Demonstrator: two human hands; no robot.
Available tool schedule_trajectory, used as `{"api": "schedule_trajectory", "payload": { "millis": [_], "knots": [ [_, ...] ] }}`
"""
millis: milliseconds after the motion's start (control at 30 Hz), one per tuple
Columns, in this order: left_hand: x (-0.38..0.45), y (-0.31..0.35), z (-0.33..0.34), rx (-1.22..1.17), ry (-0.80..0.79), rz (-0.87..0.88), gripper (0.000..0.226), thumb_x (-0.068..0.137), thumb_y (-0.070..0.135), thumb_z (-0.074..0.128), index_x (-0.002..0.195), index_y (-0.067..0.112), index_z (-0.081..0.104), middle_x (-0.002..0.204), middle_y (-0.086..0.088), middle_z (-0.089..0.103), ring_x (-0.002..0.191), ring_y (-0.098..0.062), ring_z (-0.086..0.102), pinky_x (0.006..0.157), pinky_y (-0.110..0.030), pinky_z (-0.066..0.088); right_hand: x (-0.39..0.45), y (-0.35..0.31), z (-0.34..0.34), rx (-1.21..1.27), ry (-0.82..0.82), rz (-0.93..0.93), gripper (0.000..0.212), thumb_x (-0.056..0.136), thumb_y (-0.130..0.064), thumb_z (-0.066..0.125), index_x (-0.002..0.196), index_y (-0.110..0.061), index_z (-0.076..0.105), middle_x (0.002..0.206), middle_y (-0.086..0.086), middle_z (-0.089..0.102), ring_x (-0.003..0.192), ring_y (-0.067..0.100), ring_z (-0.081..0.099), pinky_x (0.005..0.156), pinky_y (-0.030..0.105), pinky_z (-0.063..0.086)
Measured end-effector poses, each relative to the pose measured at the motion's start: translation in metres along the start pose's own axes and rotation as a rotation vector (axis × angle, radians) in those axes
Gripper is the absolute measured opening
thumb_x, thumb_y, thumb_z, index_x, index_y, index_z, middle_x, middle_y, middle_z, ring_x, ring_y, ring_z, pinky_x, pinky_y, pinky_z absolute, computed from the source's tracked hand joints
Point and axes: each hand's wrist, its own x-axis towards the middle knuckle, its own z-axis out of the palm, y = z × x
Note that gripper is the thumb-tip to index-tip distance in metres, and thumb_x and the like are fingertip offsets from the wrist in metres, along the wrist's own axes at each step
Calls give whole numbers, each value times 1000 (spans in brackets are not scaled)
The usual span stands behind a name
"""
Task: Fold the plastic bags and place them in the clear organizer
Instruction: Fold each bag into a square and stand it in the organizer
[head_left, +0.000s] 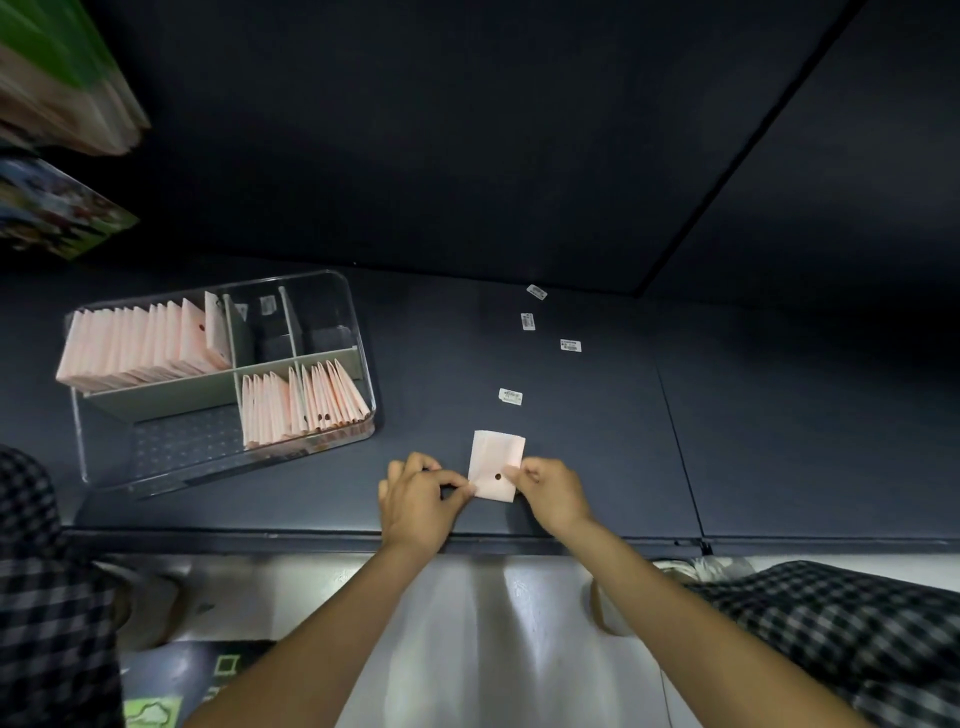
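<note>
On the dark shelf (571, 415), clear organizer (358, 332) — two compartments packed with upright folded pink bags (145, 343), others bare. Right of it, one folded plastic bag (493, 457) flat — pinched between left hand (418, 499) and right hand (550, 493).

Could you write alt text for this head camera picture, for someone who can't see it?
Two hands, left and right, pinch a folded pink plastic bag on a dark table. To the left, a clear organizer holds rows of folded bags.
</note>
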Motion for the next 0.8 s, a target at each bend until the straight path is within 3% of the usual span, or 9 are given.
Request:
{"api": "schedule_trajectory", "payload": {
  "millis": [200, 300, 367, 433, 500, 600, 700, 767, 800],
  "knots": [
    [-5, 10, 1, 32, 77, -48, 17, 86, 40, 64, 98, 29, 66, 105, 3, 50, 107, -21, 43, 82, -26, 24, 14, -12, 2, -192, -32, 173, 48, 91, -39, 54, 51, -18, 40, 66, 1, 50, 82, 28, 51, 80, 31, 39],
    [-15, 9, 3, 121, 116, 291, 34, 86, 27, 66, 118, 15, 61, 125, -8, 55, 118, -31, 49, 100, -38, 36, 18, -12, 2, -178, -49, 205, 46, 90, -39, 56, 51, -18, 43, 69, 2, 51, 78, 24, 48, 73, 28, 35],
    [-22, 11, 8, 248, -50, 506, 56, 93, 31, 55, 142, 11, 39, 153, -10, 30, 143, -28, 23, 119, -39, 7, 21, -11, 1, -159, -61, 217, 47, 89, -38, 57, 50, -18, 41, 59, -2, 44, 74, 22, 44, 71, 27, 32],
    [-25, 11, 14, 368, -188, 548, 71, 98, 42, 39, 151, 12, 4, 160, -4, -4, 146, -17, -10, 113, -31, -22, 24, -11, 0, -132, -84, 219, 46, 89, -37, 59, 50, -20, 41, 58, -3, 44, 74, 22, 43, 71, 28, 32],
    [-26, 9, 18, 462, -239, 513, 76, 98, 50, 30, 149, 11, -10, 158, -3, -15, 144, -15, -18, 111, -29, -24, 26, -11, 0, -100, -105, 215, 38, 89, -34, 60, 55, -19, 50, 70, 3, 57, 76, 21, 50, 71, 27, 36],
    [-27, 10, 17, 538, -274, 515, 77, 98, 54, 24, 149, 9, -13, 158, -7, -17, 145, -19, -18, 112, -31, -20, 27, -10, 0, -93, -113, 207, 30, 89, -34, 58, 68, -13, 64, 84, 10, 68, 79, 20, 58, 67, 24, 39],
    [-28, 11, 18, 593, -297, 520, 78, 96, 60, 21, 149, 16, -16, 156, -11, -21, 144, -22, -22, 113, -34, -18, 22, -12, -3, -184, 105, 163, 31, 90, -40, 56, 82, -13, 68, 92, 7, 71, 90, 25, 63, 69, 27, 41],
    [-29, 13, 20, 623, -311, 510, 78, 94, 64, 18, 148, 21, -19, 155, -12, -24, 143, -23, -24, 114, -37, -18, 19, -14, -5, -39, 263, 33, 26, 92, -33, 56, 83, -11, 65, 85, 6, 70, 83, 23, 61, 68, 26, 40],
    [-30, 13, 21, 632, -313, 507, 79, 94, 65, 17, 147, 22, -20, 155, -12, -25, 143, -24, -25, 114, -37, -18, 19, -16, -5, 131, 235, -35, 22, 93, -26, 56, 83, -8, 64, 80, 6, 68, 76, 20, 60, 68, 25, 40]
  ]
}}
